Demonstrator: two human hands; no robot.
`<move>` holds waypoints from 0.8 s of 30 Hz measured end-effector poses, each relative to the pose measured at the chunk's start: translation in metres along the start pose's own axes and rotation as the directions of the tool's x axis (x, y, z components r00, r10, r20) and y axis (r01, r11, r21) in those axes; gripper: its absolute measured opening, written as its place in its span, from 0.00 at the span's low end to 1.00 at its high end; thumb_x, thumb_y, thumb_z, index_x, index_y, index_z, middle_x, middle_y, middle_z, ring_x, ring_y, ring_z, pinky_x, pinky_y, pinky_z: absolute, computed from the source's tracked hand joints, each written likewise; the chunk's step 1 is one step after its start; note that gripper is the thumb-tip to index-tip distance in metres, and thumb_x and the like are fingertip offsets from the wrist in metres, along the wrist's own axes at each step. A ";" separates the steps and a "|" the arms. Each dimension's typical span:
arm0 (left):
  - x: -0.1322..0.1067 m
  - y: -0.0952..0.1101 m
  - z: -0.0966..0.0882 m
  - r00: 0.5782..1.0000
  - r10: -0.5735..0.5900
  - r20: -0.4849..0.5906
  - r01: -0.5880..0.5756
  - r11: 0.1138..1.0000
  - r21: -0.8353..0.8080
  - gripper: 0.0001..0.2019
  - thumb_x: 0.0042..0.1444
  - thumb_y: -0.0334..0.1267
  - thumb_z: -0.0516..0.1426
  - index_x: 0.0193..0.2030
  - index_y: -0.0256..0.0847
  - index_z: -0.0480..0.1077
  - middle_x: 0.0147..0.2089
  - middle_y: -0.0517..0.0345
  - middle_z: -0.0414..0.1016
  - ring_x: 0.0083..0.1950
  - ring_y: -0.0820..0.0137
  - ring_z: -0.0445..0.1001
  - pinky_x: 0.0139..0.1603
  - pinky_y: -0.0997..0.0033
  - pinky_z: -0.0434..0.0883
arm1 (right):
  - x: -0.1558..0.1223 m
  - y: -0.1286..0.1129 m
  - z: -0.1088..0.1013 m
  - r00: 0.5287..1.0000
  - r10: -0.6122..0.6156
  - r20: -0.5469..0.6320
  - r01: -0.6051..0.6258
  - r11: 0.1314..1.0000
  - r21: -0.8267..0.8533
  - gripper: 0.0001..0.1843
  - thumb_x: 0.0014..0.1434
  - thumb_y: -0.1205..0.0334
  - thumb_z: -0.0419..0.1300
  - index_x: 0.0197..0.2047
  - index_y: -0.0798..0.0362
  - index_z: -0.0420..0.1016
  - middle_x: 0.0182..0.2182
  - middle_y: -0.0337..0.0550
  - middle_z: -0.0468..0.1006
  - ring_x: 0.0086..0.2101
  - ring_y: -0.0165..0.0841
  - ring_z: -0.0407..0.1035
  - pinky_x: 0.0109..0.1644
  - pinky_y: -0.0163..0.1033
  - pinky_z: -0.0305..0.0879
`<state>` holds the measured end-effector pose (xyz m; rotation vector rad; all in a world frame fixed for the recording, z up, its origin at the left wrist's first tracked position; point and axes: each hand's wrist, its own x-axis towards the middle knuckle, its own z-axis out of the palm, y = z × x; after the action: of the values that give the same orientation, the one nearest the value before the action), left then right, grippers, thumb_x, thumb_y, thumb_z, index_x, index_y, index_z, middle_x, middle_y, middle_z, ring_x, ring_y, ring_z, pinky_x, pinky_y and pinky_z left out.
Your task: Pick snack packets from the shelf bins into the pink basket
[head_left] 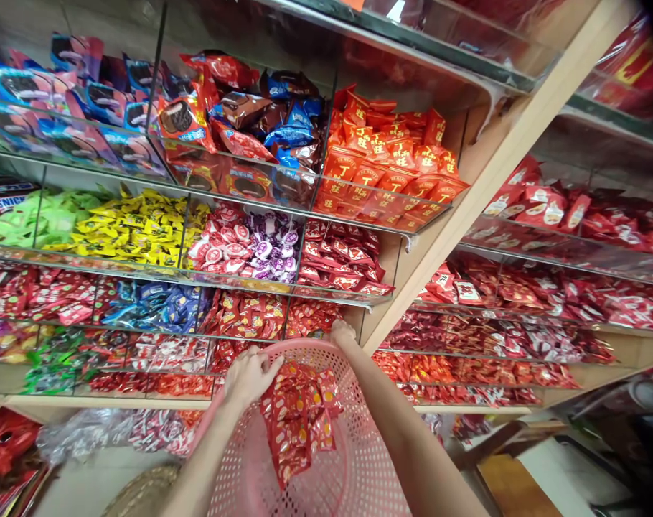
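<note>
A pink perforated plastic basket [369,438] is tilted toward me in front of the candy shelves. Red-wrapped candy packets [299,420] lie inside it, some joined in strips. My left hand [251,377] is closed over the basket's left rim, its thumb toward the inside. Across the far right of the rim reaches my right hand [342,332], its fingers bent in, close to a compartment of small red candies [313,316]. Whatever those fingers hold is hidden. Left of that compartment are red packets with yellow print [248,316].
Glass-fronted shelves carry yellow candies [138,230], purple-and-white candies [273,248], blue candies [157,305] and orange-red packets [391,161]. A slanting wooden upright [439,266] divides them from more red candies on the right. A woven basket [143,492] sits low at the left.
</note>
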<state>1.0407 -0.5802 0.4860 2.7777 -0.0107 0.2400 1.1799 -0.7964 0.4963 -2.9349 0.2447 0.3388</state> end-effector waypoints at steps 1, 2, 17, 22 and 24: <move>0.000 0.000 0.000 1.000 -0.004 0.005 0.004 1.000 -0.001 0.27 0.57 0.58 0.43 0.23 0.40 0.69 0.33 0.54 0.69 0.35 0.67 0.70 0.33 0.70 0.60 | 0.000 0.000 -0.003 1.000 0.004 0.009 -0.004 1.000 -0.002 0.22 0.46 0.61 0.64 0.46 0.57 0.73 0.46 0.59 0.74 0.47 0.44 0.69 0.45 0.43 0.66; 0.000 0.000 -0.001 1.000 -0.008 0.011 0.008 1.000 -0.003 0.27 0.57 0.58 0.42 0.23 0.40 0.69 0.33 0.54 0.69 0.35 0.67 0.70 0.33 0.70 0.60 | -0.001 0.000 -0.008 1.000 0.004 0.018 -0.004 1.000 -0.003 0.22 0.46 0.60 0.64 0.46 0.58 0.73 0.46 0.59 0.74 0.47 0.44 0.69 0.45 0.43 0.66; -0.001 0.003 -0.003 0.999 -0.031 0.026 0.031 0.999 0.008 0.27 0.56 0.58 0.43 0.23 0.40 0.69 0.33 0.55 0.69 0.35 0.68 0.71 0.32 0.71 0.60 | -0.108 0.043 -0.014 0.738 -0.425 -0.524 0.511 0.859 0.022 0.11 0.57 0.54 0.53 0.40 0.52 0.61 0.33 0.45 0.73 0.35 0.36 0.70 0.37 0.39 0.63; -0.001 0.005 -0.004 0.999 -0.029 0.034 0.029 0.999 0.014 0.27 0.56 0.59 0.42 0.24 0.41 0.69 0.34 0.55 0.69 0.35 0.67 0.71 0.32 0.71 0.60 | -0.127 0.056 0.003 0.526 -0.488 -0.697 0.684 0.729 0.005 0.12 0.57 0.57 0.55 0.42 0.53 0.60 0.40 0.48 0.70 0.41 0.37 0.67 0.43 0.40 0.64; -0.001 0.005 -0.005 0.999 -0.028 0.038 0.027 1.000 0.012 0.27 0.56 0.59 0.42 0.24 0.41 0.69 0.33 0.55 0.68 0.35 0.67 0.71 0.32 0.71 0.60 | -0.131 0.059 0.010 0.511 -0.474 -0.717 0.688 0.726 0.010 0.14 0.57 0.57 0.55 0.44 0.53 0.60 0.41 0.49 0.70 0.42 0.37 0.67 0.44 0.41 0.64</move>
<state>1.0389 -0.5834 0.4918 2.7915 0.0195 0.1801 1.0413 -0.8330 0.5089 -2.4752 -0.5925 -0.8241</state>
